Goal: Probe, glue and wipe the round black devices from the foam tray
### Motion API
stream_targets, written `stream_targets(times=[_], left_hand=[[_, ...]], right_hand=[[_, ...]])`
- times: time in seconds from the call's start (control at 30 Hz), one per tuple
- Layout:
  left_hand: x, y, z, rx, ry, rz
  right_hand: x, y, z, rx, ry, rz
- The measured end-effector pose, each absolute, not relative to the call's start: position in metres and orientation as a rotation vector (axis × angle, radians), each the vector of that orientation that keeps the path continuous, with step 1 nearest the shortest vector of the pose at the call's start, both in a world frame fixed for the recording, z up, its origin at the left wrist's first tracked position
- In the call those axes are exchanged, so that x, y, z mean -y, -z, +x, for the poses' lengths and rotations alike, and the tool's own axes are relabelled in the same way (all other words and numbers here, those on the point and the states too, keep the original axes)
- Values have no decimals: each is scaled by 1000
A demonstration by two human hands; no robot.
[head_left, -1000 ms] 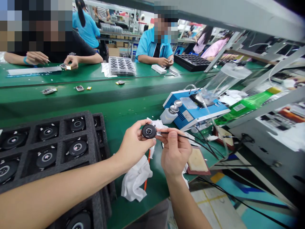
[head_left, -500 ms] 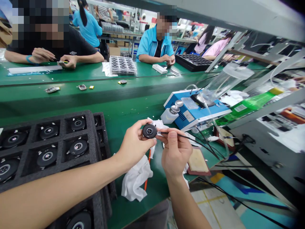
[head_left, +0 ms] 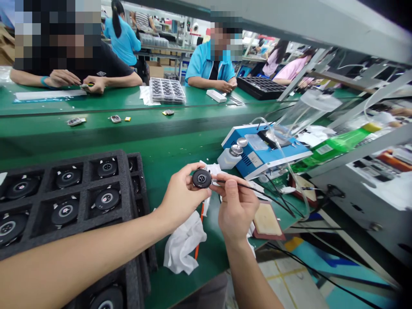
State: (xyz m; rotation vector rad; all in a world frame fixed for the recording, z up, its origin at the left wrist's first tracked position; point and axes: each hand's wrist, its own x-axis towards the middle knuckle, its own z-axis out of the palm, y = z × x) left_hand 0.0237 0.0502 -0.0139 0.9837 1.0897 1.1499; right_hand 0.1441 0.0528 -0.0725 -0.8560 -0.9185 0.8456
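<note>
The left hand's fingers clamp a smooth, round black disc; the right hand's pinch a thin black cable. The blue box's white label is illegible.

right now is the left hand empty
No, the left hand holds a round black device, pinched at its edge.

The left forearm, bare, slants up from the left; its hand hovers above the tabletop, index finger arched over, thumb extended below in a pinch. The right forearm, also bare, rises steeply across the tabletop's front edge, its hand pinching too, fingertips close to the left thumb.
</note>
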Motion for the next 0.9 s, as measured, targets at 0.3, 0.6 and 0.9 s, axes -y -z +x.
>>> stream_targets(times=[0.3, 0.6, 0.9], left_hand=[[-51, 12, 24, -1114, -1147, 947], [-51, 11, 23, -1119, -1148, 952], [-51, 11, 23, -1113, -1146, 944]], right_hand=[[-53, 72, 143, 909, -854, -845], [-52, 72, 144, 904, -860, -850], [-52, 73, 144, 914, -848, -877]])
